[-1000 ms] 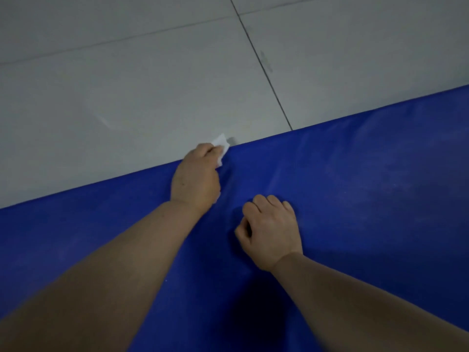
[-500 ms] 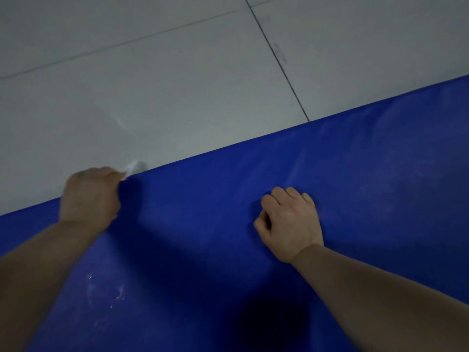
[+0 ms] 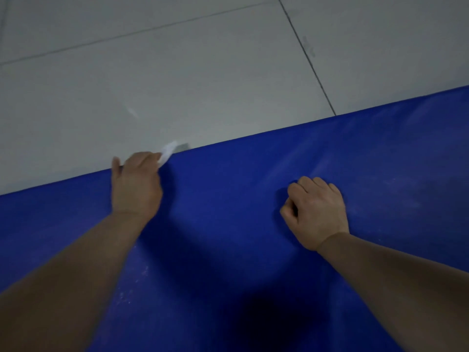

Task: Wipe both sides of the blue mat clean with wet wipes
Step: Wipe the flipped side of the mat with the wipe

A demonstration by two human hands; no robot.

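A blue mat point(image 3: 228, 204) fills the lower half of the head view, its far edge running diagonally up to the right. My left hand point(image 3: 135, 185) lies at that far edge and holds a white wet wipe point(image 3: 167, 151), which sticks out past the fingertips over the edge. My right hand point(image 3: 314, 212) rests on the mat further right as a loose fist, knuckles down, with nothing in it. Pale smudges and specks show on the mat near my left forearm and at the right.
Beyond the mat lies a floor of large pale grey tiles point(image 3: 203, 72) with dark grout lines. My own shadow darkens the mat at the bottom centre.
My left hand swept left along the mat's far edge with the wipe, then came back to the right. My right hand has stayed put as a fist.
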